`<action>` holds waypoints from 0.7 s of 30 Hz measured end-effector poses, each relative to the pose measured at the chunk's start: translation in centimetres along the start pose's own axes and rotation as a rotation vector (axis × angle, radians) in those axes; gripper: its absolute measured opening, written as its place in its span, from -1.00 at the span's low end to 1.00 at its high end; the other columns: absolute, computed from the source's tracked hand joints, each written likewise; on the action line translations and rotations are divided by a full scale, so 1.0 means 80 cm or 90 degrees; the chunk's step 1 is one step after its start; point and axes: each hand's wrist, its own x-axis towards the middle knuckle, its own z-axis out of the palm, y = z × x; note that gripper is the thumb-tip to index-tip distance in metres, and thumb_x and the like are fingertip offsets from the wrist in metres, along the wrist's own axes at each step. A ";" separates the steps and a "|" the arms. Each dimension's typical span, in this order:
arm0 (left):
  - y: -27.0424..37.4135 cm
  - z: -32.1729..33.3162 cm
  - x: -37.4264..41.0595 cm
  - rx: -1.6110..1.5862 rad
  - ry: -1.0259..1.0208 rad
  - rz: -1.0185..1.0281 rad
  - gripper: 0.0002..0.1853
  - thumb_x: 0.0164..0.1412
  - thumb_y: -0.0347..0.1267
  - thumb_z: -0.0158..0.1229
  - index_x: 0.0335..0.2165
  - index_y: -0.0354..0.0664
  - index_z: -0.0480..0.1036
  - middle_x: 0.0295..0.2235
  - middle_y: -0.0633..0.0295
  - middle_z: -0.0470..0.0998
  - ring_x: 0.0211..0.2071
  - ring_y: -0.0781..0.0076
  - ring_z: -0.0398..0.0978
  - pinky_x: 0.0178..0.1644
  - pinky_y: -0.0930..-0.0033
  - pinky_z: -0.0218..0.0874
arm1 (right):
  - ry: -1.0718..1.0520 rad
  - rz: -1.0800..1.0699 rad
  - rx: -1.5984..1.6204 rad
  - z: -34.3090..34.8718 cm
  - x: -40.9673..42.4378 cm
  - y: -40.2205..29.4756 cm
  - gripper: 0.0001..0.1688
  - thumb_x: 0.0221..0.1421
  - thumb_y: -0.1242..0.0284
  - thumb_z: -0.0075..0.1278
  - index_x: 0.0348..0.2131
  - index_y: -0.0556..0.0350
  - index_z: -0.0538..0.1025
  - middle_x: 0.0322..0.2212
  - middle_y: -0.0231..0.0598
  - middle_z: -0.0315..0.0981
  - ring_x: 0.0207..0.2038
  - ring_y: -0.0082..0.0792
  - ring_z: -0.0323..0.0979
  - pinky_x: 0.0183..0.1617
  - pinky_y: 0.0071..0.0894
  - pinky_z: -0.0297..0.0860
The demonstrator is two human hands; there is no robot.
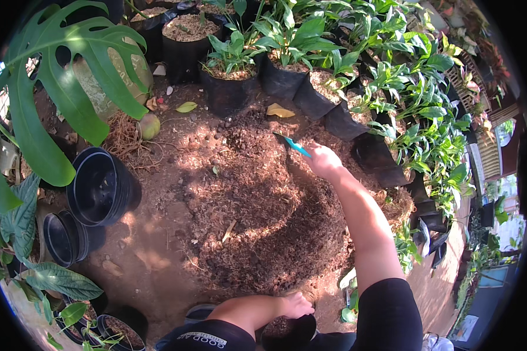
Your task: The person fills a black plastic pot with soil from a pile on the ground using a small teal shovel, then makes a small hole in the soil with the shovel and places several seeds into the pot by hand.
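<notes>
My right hand (323,160) is closed around the turquoise handle of a small garden tool (296,146), whose dark metal end touches the far edge of a broad heap of brown potting mix (250,210). Near the bottom of the view, my left hand (297,304) grips the rim of a black pot or grow bag (306,327) with dark mix in it. That container stands close in front of my body, at the near side of the heap.
Black grow bags (230,94) with leafy plants curve along the far and right sides. Stacked black plastic pots (100,186) lie at left, below a large monstera leaf (66,74). A roundish green fruit (149,127) and a yellow leaf (281,110) rest on the soil.
</notes>
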 end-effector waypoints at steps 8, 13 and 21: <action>-0.004 -0.025 -0.007 0.014 -0.008 -0.021 -0.79 0.09 -0.27 -0.15 -0.36 -0.05 0.39 -0.46 0.13 0.48 -0.37 0.16 0.47 -0.33 0.12 0.24 | -0.077 -0.076 -0.150 -0.071 -0.076 -0.019 -0.73 0.02 0.36 -0.14 -0.23 0.01 0.34 -0.41 -0.24 0.34 -0.40 -0.19 0.41 -0.37 -0.26 0.39; -0.006 -0.006 -0.006 0.042 -0.010 -0.013 -0.79 0.10 -0.21 -0.17 -0.35 -0.01 0.35 -0.48 0.17 0.46 -0.43 0.16 0.46 -0.37 0.14 0.23 | -0.057 -0.103 -0.157 -0.085 -0.142 -0.042 -0.76 -0.02 0.44 -0.10 -0.28 0.06 0.34 -0.44 -0.31 0.29 -0.51 -0.31 0.38 -0.54 -0.36 0.38; 0.008 -0.021 -0.016 0.021 -0.007 -0.005 -0.78 0.09 -0.21 -0.15 -0.37 0.00 0.38 -0.47 0.16 0.46 -0.40 0.16 0.47 -0.34 0.11 0.25 | -0.030 -0.077 -0.292 -0.098 -0.198 -0.069 -0.66 -0.03 0.44 -0.12 -0.18 0.12 0.33 -0.40 -0.35 0.24 -0.43 -0.38 0.35 -0.51 -0.35 0.36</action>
